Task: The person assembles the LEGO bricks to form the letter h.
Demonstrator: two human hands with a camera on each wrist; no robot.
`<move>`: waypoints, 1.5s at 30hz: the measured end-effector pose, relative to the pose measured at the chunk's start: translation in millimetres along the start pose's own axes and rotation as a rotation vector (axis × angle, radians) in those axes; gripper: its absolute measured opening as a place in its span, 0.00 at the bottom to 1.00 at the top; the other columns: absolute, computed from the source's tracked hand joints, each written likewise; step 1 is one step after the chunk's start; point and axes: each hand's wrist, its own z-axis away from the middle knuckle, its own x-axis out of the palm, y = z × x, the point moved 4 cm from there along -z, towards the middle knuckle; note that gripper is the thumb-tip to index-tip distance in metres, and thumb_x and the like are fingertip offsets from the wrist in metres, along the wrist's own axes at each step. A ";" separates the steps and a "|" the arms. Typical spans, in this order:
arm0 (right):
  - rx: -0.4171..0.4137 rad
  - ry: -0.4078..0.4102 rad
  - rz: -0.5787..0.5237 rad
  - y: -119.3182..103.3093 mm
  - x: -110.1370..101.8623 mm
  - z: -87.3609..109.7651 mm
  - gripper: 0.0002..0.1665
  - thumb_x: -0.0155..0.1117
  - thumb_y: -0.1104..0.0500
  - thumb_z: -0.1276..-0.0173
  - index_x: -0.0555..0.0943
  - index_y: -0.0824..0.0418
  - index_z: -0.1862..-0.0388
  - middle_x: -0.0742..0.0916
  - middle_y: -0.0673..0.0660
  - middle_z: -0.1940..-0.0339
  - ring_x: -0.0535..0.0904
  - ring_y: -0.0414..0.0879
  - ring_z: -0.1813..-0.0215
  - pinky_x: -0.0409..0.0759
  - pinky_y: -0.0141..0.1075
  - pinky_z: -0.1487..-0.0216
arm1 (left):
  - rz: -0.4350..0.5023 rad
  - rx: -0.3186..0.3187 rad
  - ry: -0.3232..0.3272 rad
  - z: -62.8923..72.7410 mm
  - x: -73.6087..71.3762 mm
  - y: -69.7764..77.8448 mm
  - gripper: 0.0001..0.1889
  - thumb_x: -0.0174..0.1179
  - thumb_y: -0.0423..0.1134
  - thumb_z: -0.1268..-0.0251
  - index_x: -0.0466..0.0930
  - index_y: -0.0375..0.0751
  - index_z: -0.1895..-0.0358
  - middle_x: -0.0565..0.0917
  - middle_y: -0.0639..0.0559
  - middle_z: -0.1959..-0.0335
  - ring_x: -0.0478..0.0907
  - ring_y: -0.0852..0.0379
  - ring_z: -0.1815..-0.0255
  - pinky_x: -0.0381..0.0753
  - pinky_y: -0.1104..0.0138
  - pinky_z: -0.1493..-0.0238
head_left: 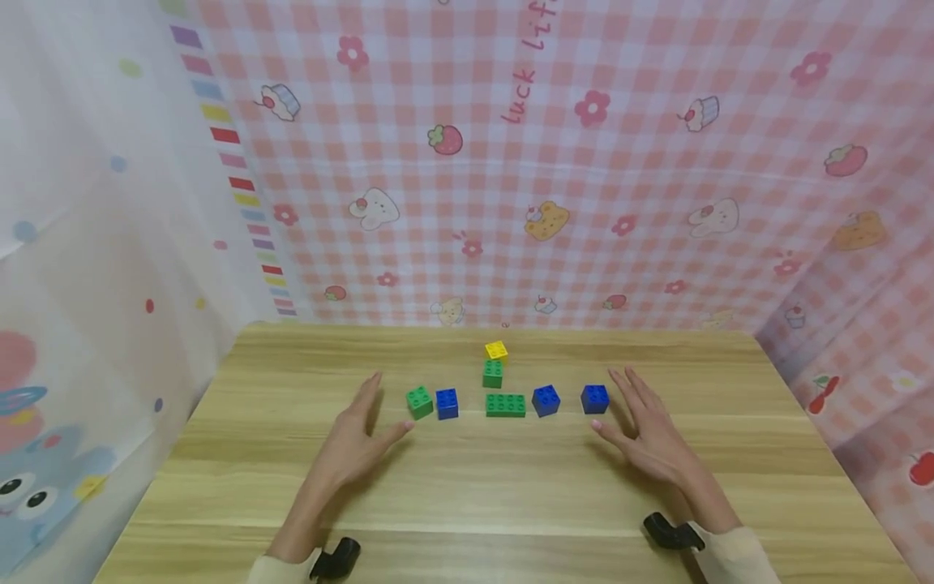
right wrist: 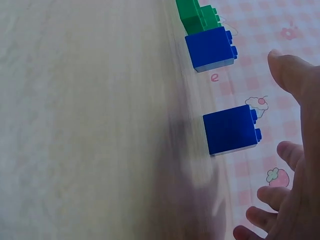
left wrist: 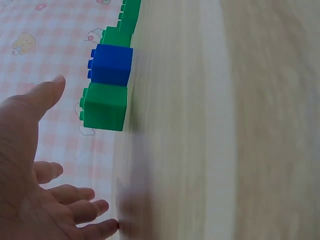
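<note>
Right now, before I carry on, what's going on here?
A person's left hand is beside the left green block, the right hand beside the right blue block; neither holds anything. Between these two, in a loose row on the table, lie the left blue block, the long green block and the middle blue block. Behind the row are the back green block and the yellow block.

Here's the left hand (left wrist: pixel 20 160), thumb well apart from the loosely spread fingers, and near it a green block (left wrist: pixel 105 107), studs up! Behind that, a blue block (left wrist: pixel 111 65), then more green pieces (left wrist: pixel 131 15) farther along. Wooden tabletop (left wrist: pixel 270 125) beneath, a blurred shadow (left wrist: pixel 137 210) across it, pink checked cloth (left wrist: pixel 55 132) beyond.
</note>
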 end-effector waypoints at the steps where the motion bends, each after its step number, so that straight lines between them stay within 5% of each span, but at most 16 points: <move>1: -0.002 -0.002 -0.010 0.0 0.0 -0.1 0.53 0.63 0.38 0.27 0.49 0.52 0.14 0.52 0.68 0.15 0.48 0.74 0.18 0.53 0.79 0.28 | 0.012 -0.001 0.006 -0.6 0.6 0.8 0.54 0.63 0.67 0.35 0.43 0.48 0.15 0.51 0.39 0.16 0.51 0.35 0.17 0.54 0.40 0.19; 12: -0.011 -0.015 -0.132 -3.6 -0.1 -8.5 0.51 0.63 0.41 0.25 0.50 0.56 0.15 0.56 0.68 0.15 0.50 0.72 0.18 0.54 0.76 0.26 | 0.182 -0.015 0.097 -11.5 2.0 10.5 0.51 0.65 0.58 0.32 0.45 0.45 0.16 0.66 0.37 0.22 0.68 0.42 0.23 0.68 0.48 0.23; 24: 0.048 0.046 -0.232 -5.5 7.3 -15.9 0.46 0.65 0.45 0.25 0.57 0.58 0.17 0.71 0.68 0.24 0.73 0.68 0.29 0.69 0.67 0.27 | 0.365 -0.033 0.127 -22.9 14.4 8.5 0.40 0.66 0.50 0.29 0.59 0.44 0.20 0.82 0.39 0.35 0.80 0.42 0.35 0.81 0.51 0.33; 30: 0.066 0.053 -0.270 -3.4 10.7 -20.7 0.43 0.66 0.50 0.25 0.60 0.58 0.19 0.74 0.67 0.26 0.76 0.67 0.33 0.76 0.64 0.32 | 0.387 -0.038 0.127 -27.5 20.3 10.3 0.36 0.66 0.48 0.29 0.64 0.42 0.23 0.82 0.40 0.37 0.81 0.44 0.37 0.82 0.50 0.34; 45: 0.079 -0.019 -0.331 0.9 14.6 -28.0 0.41 0.65 0.56 0.25 0.59 0.57 0.18 0.76 0.67 0.27 0.74 0.68 0.30 0.73 0.63 0.28 | 0.425 -0.042 0.070 -32.6 27.3 1.1 0.30 0.71 0.43 0.35 0.74 0.42 0.31 0.81 0.44 0.35 0.77 0.48 0.34 0.77 0.58 0.36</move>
